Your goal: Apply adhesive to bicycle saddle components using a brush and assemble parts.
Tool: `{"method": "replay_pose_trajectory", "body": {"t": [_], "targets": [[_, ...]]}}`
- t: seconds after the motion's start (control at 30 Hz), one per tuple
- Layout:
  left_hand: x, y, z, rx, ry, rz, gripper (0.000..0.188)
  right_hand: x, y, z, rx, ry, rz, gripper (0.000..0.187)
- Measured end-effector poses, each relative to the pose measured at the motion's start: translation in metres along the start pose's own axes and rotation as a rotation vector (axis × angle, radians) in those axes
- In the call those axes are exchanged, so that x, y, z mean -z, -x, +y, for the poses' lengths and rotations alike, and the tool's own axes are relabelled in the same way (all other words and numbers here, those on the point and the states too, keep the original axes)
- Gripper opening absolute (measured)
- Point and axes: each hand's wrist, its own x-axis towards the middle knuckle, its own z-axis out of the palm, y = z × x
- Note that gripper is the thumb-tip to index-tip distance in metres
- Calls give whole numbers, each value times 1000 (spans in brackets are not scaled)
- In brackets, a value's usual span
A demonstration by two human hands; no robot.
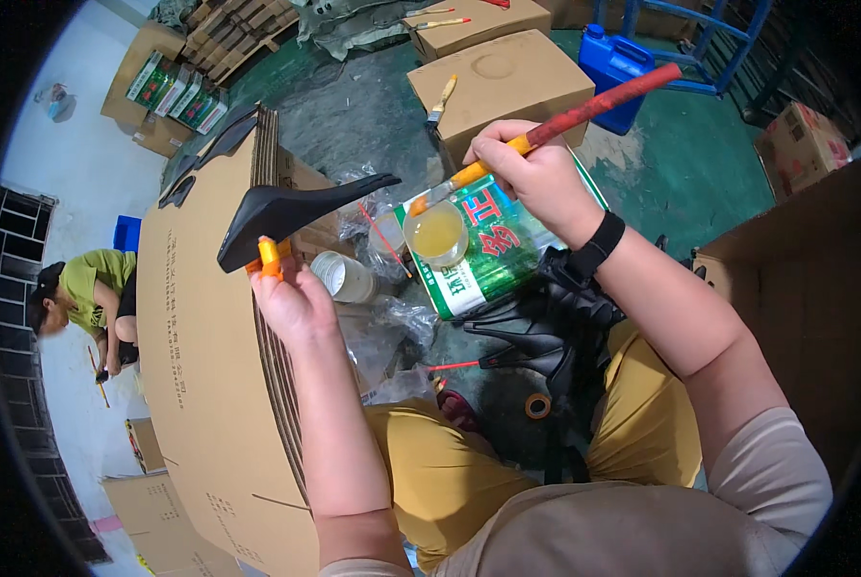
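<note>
My left hand (296, 304) is closed at the underside of a black, curved, saddle-like piece (281, 213), holding it up with its narrow end toward the right. Orange wrapping or covers (269, 256) show at those fingertips. A long red-and-orange handled paintbrush (469, 175) is gripped in my right hand (536, 183), which wears a black wrist strap. The brush's tip is at the rim of a clear cup of yellowish liquid (440, 236). That cup stands on a green and white printed box or tin (493, 260).
Stacked cardboard (209, 317) rises on the left, with more black pieces (224, 139) on top. A white tub (342, 277) stands near the cup. Black pieces (536, 351) and a tape roll (537, 406) lie below. Beyond are a carton (498, 82), a blue jug (613, 72) and a crouching person (99, 298).
</note>
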Motion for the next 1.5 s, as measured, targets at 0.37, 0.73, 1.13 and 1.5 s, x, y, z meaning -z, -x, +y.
{"method": "replay_pose_trajectory", "body": {"t": [0.37, 0.73, 1.13, 1.5], "targets": [[-28, 29, -17, -217, -149, -227, 30, -33, 19, 0, -3, -91, -156, 20], [-30, 21, -9, -679, -635, -356, 34, -18, 27, 8, 63, 333, -224, 21], [-35, 45, -4, -937, -1087, -379, 35, -50, 66, -5, -208, -365, -220, 17], [-24, 71, -1, -945, -1297, -401, 25, -122, 66, -4, 63, -274, 123, 33]]}}
